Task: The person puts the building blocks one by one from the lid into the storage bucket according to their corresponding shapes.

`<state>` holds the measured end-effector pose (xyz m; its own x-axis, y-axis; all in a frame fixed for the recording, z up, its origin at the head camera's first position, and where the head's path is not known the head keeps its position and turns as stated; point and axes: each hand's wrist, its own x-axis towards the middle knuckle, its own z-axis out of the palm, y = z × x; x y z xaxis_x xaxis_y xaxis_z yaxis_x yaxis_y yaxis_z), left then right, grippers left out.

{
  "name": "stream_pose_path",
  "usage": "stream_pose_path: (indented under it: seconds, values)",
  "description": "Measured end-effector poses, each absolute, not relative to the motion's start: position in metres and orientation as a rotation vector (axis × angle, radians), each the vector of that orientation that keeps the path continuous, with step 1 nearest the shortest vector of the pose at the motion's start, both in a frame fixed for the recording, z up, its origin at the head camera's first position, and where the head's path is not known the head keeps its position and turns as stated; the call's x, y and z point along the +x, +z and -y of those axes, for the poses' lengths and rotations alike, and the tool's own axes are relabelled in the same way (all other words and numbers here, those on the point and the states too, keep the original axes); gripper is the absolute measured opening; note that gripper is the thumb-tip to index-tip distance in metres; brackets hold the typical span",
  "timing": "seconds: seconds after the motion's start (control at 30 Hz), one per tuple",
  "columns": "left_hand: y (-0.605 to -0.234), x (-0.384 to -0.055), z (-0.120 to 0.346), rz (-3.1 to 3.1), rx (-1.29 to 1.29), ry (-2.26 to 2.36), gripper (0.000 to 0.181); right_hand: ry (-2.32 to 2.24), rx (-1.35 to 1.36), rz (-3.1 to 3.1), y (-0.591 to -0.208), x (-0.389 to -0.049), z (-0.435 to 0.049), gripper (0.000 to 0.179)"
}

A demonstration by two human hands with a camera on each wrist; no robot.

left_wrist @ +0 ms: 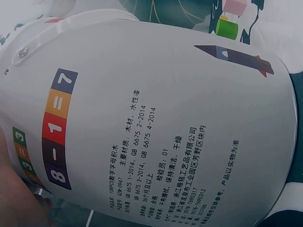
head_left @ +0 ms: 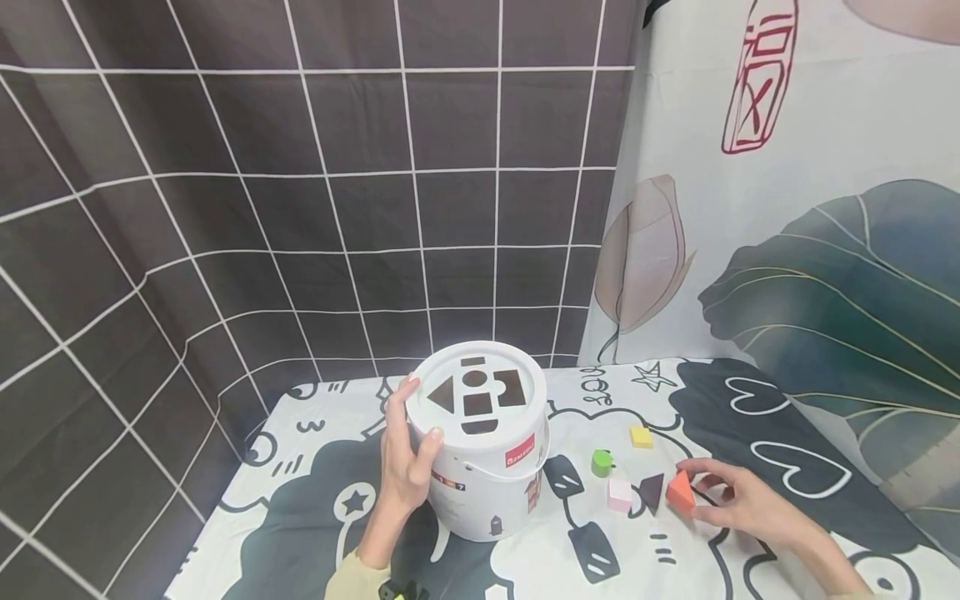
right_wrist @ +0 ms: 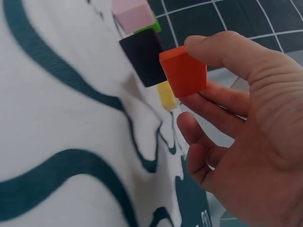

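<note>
A white bucket (head_left: 480, 492) stands on the table, its lid (head_left: 412, 408) cut with a triangle, a circle and other block-shaped holes. My left hand (head_left: 407, 458) rests against the bucket's left side, fingers extended up to the lid rim and thumb at the front of the rim. In the left wrist view, the bucket wall (left_wrist: 165, 94) with printed sums and text fills most of the picture. To the right, my right hand (head_left: 738, 496) pinches an orange triangular block (right_wrist: 185, 72) between thumb and fingers. Beside it is a dark triangular block (right_wrist: 143, 57).
Between bucket and right hand lie a pink block (head_left: 619, 493), a green round block (head_left: 602, 462) and a yellow block (head_left: 641, 437). A patterned black-and-white cloth (head_left: 637, 558) covers the table. Behind it hang a dark grid curtain (head_left: 360, 208) and a leaf-print curtain (head_left: 862, 292).
</note>
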<state>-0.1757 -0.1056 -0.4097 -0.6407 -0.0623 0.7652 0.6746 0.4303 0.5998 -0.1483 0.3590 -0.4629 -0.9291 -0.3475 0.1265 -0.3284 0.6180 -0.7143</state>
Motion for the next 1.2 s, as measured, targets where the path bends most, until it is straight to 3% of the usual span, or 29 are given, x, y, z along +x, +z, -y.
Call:
stream_pose_path:
  seconds: [0.47,1.2]
  values:
    - [-0.412,-0.177,0.106,1.943,-0.513,-1.266,0.068,-1.175,-0.504,-2.873,-0.438,-0.157,-0.348,0.059]
    - [-0.412,-0.177,0.106,1.946,-0.510,-1.280,0.069,-1.145,-0.633,-2.966,-0.401,-0.173,-0.324,0.056]
